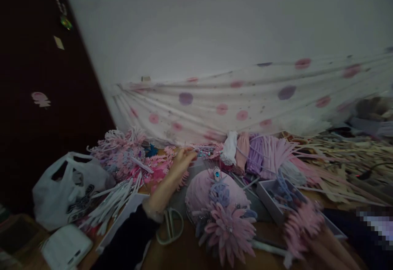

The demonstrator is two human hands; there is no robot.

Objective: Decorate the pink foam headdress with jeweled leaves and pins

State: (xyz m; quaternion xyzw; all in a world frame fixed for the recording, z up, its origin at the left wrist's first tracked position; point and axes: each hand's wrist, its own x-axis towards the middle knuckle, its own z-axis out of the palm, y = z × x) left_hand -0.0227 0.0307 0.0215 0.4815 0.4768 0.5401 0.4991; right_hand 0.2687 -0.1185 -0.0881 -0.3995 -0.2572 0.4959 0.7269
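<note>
Left hand (181, 158) stretched out behind the pink dome piece (215, 196), fingertips pinched on a small glittery trim piece (204, 152) at the foot of the spotted cloth (233, 102); black sleeve (129, 237) trailing back from the wrist. Right hand (319, 241) low and to the right of the dome, closed around a pink spiky flower (302, 225); fingers blurred, grip only roughly readable. Dome itself topped with a blue gem (217, 174) and a lilac flower (219, 192), with a larger pink flower (229, 231) at its front edge. Scissors (170, 225) flat on the table (184, 253) just left of the dome, under the left forearm. Open tray (270, 196) just right of the dome, bits of lilac inside. Behind the dome, bundles of white, peach and lilac strips (254, 153). Far left of the dome, white plastic bag (67, 188) and a heap of pink and white cut-outs (123, 155). Well right of the dome, a spread of pale cream strips (346, 159).
</note>
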